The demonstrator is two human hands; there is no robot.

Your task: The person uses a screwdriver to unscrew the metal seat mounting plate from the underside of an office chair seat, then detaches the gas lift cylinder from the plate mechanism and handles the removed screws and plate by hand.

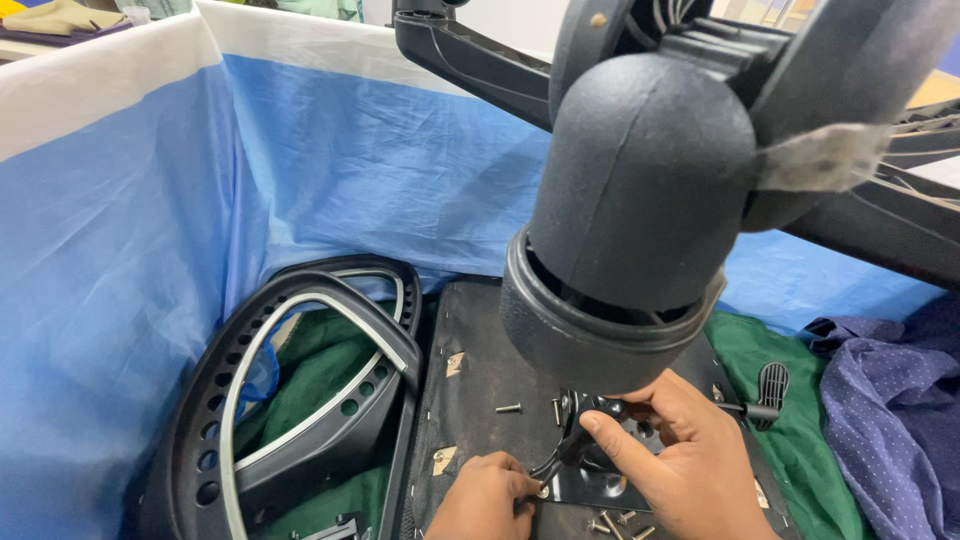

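A black metal chair mechanism plate (590, 485) lies on the black underside of a seat board (480, 350). My right hand (680, 460) grips the black bracket lever (580, 420) rising from that plate, thumb on top. My left hand (485, 495) is closed at the lever's lower end by the plate's left edge; what its fingers pinch is hidden. A large black caster wheel (630, 210) of an upturned chair base (470, 55) hangs close above both hands and hides part of the plate.
Two black perforated armrest loops (300, 390) lie left of the board on green cloth (320, 350). Loose screws (508, 408) sit on the board and near the plate. A black lever handle (772, 385) lies at right, beside purple dotted fabric (890, 420). Blue sheeting (200, 200) surrounds everything.
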